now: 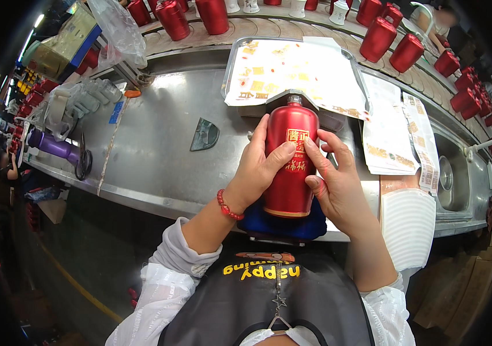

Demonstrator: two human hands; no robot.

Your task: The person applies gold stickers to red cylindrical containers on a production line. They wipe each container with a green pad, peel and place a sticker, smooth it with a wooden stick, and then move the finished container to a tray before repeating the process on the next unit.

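Note:
A glossy red bottle (283, 193) with gold lettering and a gold band at its base lies tilted before me, its neck pointing away. My left hand (257, 167) wraps its left side, the thumb pressed on the front beside the gold label (298, 137). On the right side my right hand (338, 179) rests with fingers spread, the index fingertip touching the label's edge. Beneath the bottle's base is a dark blue cloth pad (315, 222). The neck end leans by a dark angular support (275, 104). Left of my hands lies a dark green flat scraper-like piece (204, 135).
Behind the bottle, a metal tray (224, 86) holds sheets of gold decals. More decal sheets (387, 130) lie at right, beside a sink (453, 179) and a white ribbed stack (410, 225). Red bottles (378, 39) line a conveyor (252, 27). A purple heat-gun-like tool (53, 144) lies left.

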